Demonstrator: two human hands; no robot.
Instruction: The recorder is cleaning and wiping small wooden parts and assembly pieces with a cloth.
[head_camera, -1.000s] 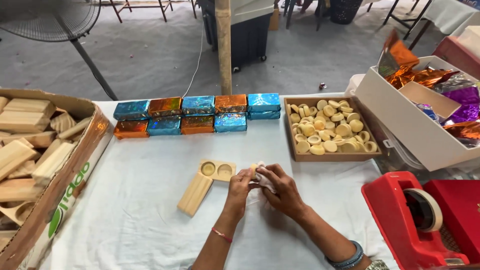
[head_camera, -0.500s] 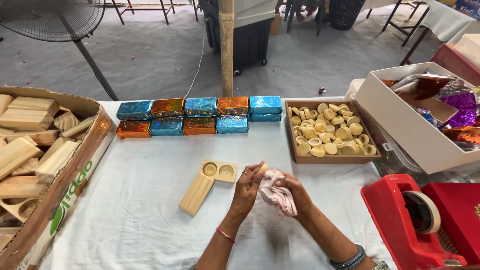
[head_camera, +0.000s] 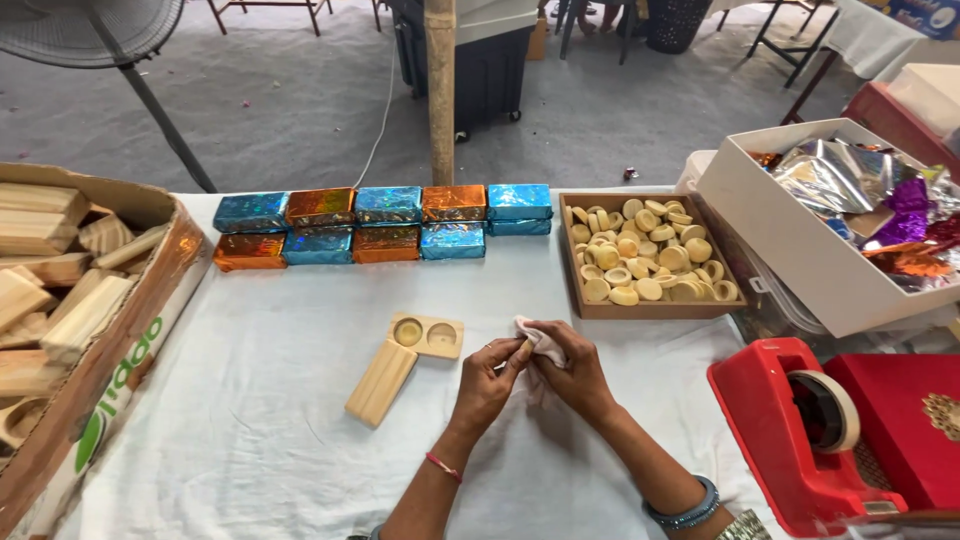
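Since half a second earlier I had gathered the pale cloth (head_camera: 538, 343) into a tighter wad; my right hand (head_camera: 572, 372) was closed around it while my left hand (head_camera: 490, 380) pinched its edge with narrow fingertips, above the white table (head_camera: 260, 420). The open wooden case (head_camera: 405, 362) lay just left, untouched, the tray of wooden discs (head_camera: 650, 258) beyond

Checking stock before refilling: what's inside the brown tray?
The tray holds a heap of pale round wooden discs, some with hollowed tops. Lower layers and the tray's bottom are covered by them.
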